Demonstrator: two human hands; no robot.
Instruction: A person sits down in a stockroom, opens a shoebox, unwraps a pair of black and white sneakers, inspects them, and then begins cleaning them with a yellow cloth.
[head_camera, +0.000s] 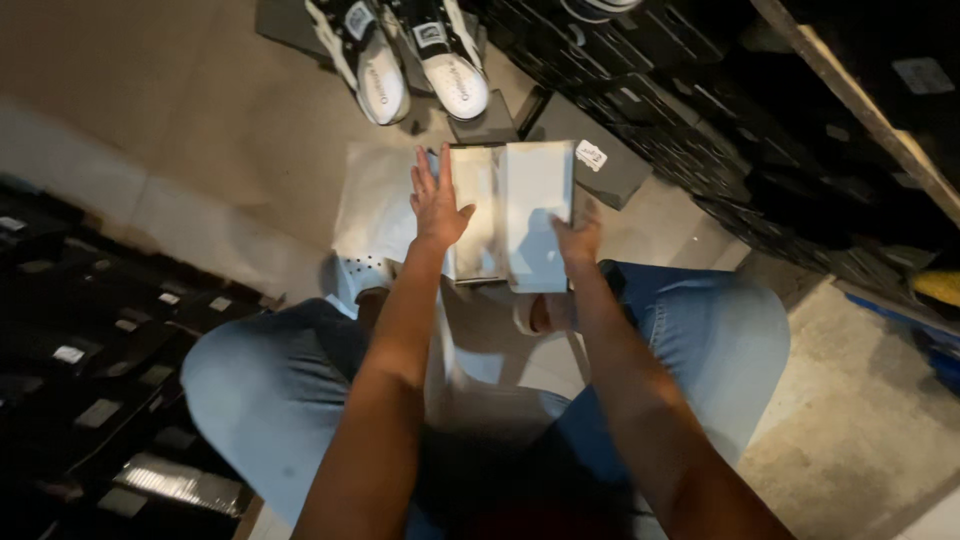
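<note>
Basically one person crouched or seated on a tiled floor (200, 150), knees in blue jeans (700, 340) spread wide, both bare forearms reaching forward to a white shoebox (535, 215) on the floor between the knees. Box long axis runs roughly away from the person, near end toward the lap, far end toward the pair of sneakers (410, 60) higher in frame; slight tilt, far end leaning a bit to the right. Box looks open, with a pale lid or flap (478, 210) standing beside the main panel on its left; can't tell exactly which part is lid and which is body.

Left hand (437, 205) lies flat, fingers spread and extended, palm down on the left part of the box and on the white wrapping paper (375, 205) just beside it; not gripping, just pressing. Right hand (577, 240) is at the box's near right corner, fingers curled against the edge; looks like a light hold on the box, though blur and shadow hide the fingertips.

Sneakers are white with black trim, toes pointing toward the person, sitting on dark box lids. A grey box (600, 165) with a small white label lies just past the white shoebox. Stacks of black shoeboxes (700, 120) line the right; more dark boxes (90, 360) on the left.
</note>
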